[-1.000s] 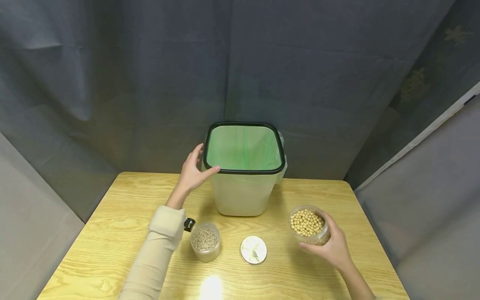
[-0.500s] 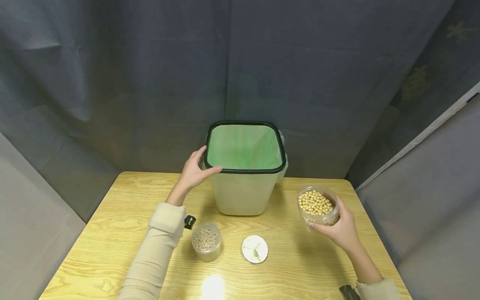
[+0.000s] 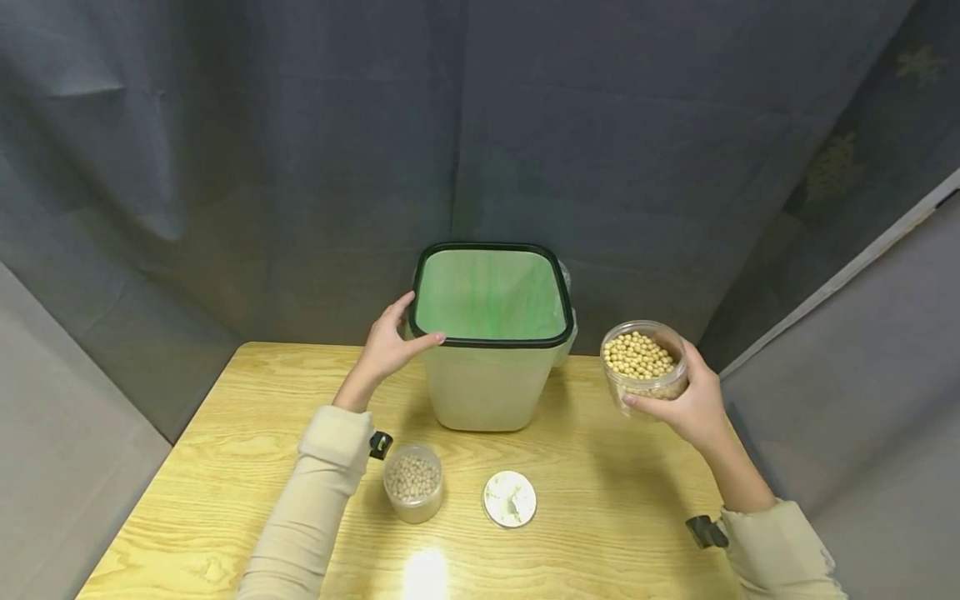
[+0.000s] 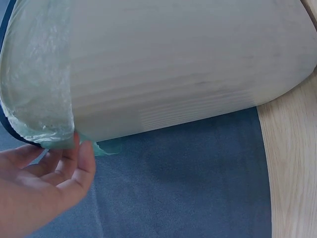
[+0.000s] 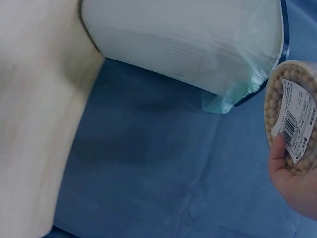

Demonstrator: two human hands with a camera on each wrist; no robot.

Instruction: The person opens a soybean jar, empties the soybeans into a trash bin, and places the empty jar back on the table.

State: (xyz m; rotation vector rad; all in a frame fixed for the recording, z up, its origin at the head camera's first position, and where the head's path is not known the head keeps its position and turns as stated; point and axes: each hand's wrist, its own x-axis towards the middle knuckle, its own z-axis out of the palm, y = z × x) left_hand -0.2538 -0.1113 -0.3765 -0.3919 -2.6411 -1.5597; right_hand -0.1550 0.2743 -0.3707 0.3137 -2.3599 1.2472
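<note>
My right hand (image 3: 693, 396) grips a clear plastic jar (image 3: 656, 387) full of small round yellow balls, up in the air to the right of the trash bin (image 3: 486, 387). The jar has no lid on, and in the right wrist view a white barcode label (image 5: 298, 119) shows on its underside, with the thumb beside it. My left hand (image 3: 385, 346) holds the bin's near left corner, thumb on the black rim (image 3: 510, 342) and fingers at the left side. In the left wrist view those fingers (image 4: 84, 161) bend up against the folded green liner (image 4: 39, 74).
A second clear jar (image 3: 413, 504), holding paler balls, stands on the wooden table (image 3: 225, 467) near my left sleeve. Right of it lies a round white lid-like disc (image 3: 509, 500). Behind the bin hangs a dark grey curtain (image 3: 337, 167).
My right hand has lifted the jar of yellow balls up and to the right, away from me. The left hand has closed slightly onto the bin's rim.
</note>
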